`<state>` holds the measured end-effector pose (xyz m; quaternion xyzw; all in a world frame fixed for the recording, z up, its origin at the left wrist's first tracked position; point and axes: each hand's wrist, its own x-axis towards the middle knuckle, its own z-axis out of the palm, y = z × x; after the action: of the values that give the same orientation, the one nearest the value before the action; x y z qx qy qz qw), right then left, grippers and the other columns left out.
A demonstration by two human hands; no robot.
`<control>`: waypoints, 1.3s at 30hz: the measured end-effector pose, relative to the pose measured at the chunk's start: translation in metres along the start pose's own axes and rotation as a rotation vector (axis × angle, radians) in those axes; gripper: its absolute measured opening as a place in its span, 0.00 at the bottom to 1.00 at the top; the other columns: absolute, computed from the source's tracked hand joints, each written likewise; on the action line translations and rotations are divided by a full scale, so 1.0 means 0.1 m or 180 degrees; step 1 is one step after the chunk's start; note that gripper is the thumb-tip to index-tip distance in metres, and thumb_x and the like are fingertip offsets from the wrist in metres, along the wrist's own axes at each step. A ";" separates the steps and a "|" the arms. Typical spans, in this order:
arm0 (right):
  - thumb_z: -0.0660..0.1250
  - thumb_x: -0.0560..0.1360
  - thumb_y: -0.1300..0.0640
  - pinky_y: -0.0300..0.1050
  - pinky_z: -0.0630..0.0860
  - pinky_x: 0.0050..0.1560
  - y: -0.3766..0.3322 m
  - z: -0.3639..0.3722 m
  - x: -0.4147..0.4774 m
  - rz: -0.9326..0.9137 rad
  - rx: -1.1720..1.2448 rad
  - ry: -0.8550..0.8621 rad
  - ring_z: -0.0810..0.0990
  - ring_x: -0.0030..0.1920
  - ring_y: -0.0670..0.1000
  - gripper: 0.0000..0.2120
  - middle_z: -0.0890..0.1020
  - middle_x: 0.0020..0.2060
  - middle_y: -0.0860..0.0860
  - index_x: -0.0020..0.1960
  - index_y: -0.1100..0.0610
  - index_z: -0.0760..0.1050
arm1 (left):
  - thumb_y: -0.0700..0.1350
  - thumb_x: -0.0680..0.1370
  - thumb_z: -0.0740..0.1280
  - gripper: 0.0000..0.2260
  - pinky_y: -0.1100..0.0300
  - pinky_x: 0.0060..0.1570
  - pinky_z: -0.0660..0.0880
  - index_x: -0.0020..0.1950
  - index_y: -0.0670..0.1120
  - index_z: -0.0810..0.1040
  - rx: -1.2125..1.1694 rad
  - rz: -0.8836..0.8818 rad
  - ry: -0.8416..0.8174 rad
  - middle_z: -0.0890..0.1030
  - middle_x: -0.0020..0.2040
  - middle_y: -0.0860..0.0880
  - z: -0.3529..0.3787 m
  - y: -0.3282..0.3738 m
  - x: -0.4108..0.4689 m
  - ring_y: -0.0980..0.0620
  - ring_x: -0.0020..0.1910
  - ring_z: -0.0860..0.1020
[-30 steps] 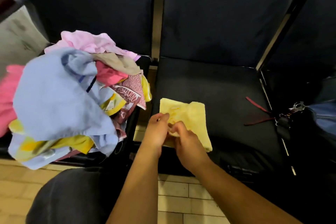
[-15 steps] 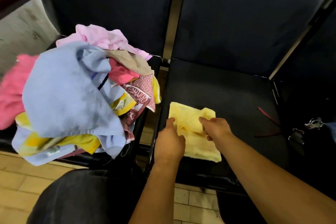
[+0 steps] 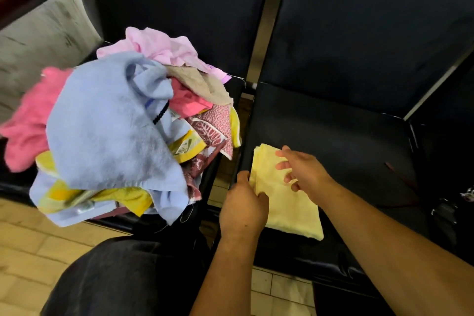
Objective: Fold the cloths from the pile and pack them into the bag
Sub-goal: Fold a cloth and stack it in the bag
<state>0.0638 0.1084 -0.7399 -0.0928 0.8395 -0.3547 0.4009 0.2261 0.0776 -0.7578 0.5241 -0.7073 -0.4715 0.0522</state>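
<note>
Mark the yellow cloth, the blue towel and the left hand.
yellow cloth (image 3: 288, 209): head view, its flat middle.
blue towel (image 3: 102, 131): head view, its broad front.
left hand (image 3: 243, 209): head view, back of the hand.

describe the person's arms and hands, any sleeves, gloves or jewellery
No sleeves are in view: both arms are bare up to the frame edge. The left hand and right hand wear no gloves, and no watch, ring or bracelet shows.

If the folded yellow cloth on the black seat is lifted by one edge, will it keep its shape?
Probably not: the pale yellow folded terry cloth looks soft, so it would likely droop and unfold. Being thin, it seems light. Its fuzzy surface on the black padded seat should resist sliding.
</note>
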 end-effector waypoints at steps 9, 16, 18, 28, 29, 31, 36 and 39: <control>0.73 0.76 0.49 0.51 0.77 0.62 0.54 -0.26 0.04 -0.0286 -0.0780 0.1097 0.77 0.62 0.55 0.24 0.75 0.66 0.54 0.70 0.50 0.74 | 0.44 0.79 0.65 0.23 0.57 0.38 0.73 0.74 0.51 0.66 0.0115 -0.0062 0.0204 0.82 0.52 0.47 -0.03 -0.01 0.00 0.47 0.47 0.81; 0.80 0.70 0.45 0.58 0.79 0.63 0.87 -0.31 -0.07 0.0805 0.0646 0.0008 0.84 0.55 0.57 0.27 0.85 0.56 0.55 0.60 0.62 0.80 | 0.44 0.79 0.64 0.19 0.56 0.41 0.74 0.70 0.50 0.70 0.0360 -0.0097 0.0390 0.80 0.53 0.49 0.00 -0.07 0.00 0.49 0.47 0.78; 0.78 0.72 0.49 0.58 0.78 0.64 0.78 -0.31 -0.18 0.0720 0.0891 -0.0285 0.85 0.55 0.56 0.21 0.86 0.55 0.54 0.60 0.59 0.81 | 0.45 0.79 0.65 0.19 0.53 0.44 0.77 0.70 0.51 0.69 0.0490 -0.0107 0.0429 0.79 0.54 0.49 0.02 -0.06 -0.02 0.47 0.51 0.78; 0.72 0.78 0.58 0.58 0.81 0.59 0.35 -1.01 -1.21 -0.0228 0.1691 -0.0499 0.87 0.53 0.56 0.13 0.88 0.51 0.54 0.62 0.55 0.79 | 0.61 0.82 0.63 0.23 0.57 0.59 0.69 0.75 0.55 0.67 -0.0552 0.0195 -0.0340 0.78 0.62 0.54 0.14 0.38 -0.32 0.53 0.61 0.75; 0.71 0.78 0.59 0.56 0.81 0.57 0.35 -1.12 -1.29 -0.0282 0.1750 -0.0480 0.87 0.52 0.56 0.13 0.88 0.51 0.54 0.62 0.56 0.79 | 0.64 0.82 0.60 0.24 0.56 0.58 0.68 0.75 0.56 0.67 -0.0838 0.0072 -0.0606 0.78 0.61 0.55 0.16 0.51 -0.39 0.54 0.59 0.75; 0.70 0.79 0.60 0.54 0.82 0.53 0.41 -1.47 -1.49 -0.0398 0.1840 -0.0402 0.87 0.51 0.56 0.12 0.88 0.51 0.55 0.62 0.57 0.79 | 0.68 0.82 0.54 0.24 0.54 0.54 0.70 0.72 0.57 0.70 -0.1064 -0.0070 -0.1003 0.79 0.60 0.55 0.26 0.85 -0.61 0.55 0.57 0.77; 0.68 0.79 0.61 0.59 0.81 0.57 0.68 -2.33 -1.80 -0.0559 0.2149 -0.0094 0.87 0.53 0.59 0.14 0.87 0.53 0.56 0.64 0.57 0.77 | 0.69 0.80 0.59 0.26 0.43 0.60 0.79 0.67 0.53 0.79 -0.2326 -0.0677 -0.2030 0.86 0.58 0.47 0.71 1.51 -1.10 0.44 0.57 0.85; 0.68 0.79 0.62 0.63 0.80 0.60 0.94 -2.87 -1.89 -0.0575 0.2365 0.0171 0.86 0.55 0.61 0.16 0.87 0.54 0.57 0.66 0.56 0.76 | 0.65 0.80 0.63 0.24 0.43 0.62 0.79 0.66 0.50 0.81 -0.2467 -0.0824 -0.2466 0.85 0.60 0.44 1.03 1.88 -1.36 0.41 0.58 0.84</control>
<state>-0.0111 0.4098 -0.5653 -0.0055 0.6524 -0.6710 0.3523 0.0982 0.2493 -0.6211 0.3377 -0.3798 -0.8574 -0.0810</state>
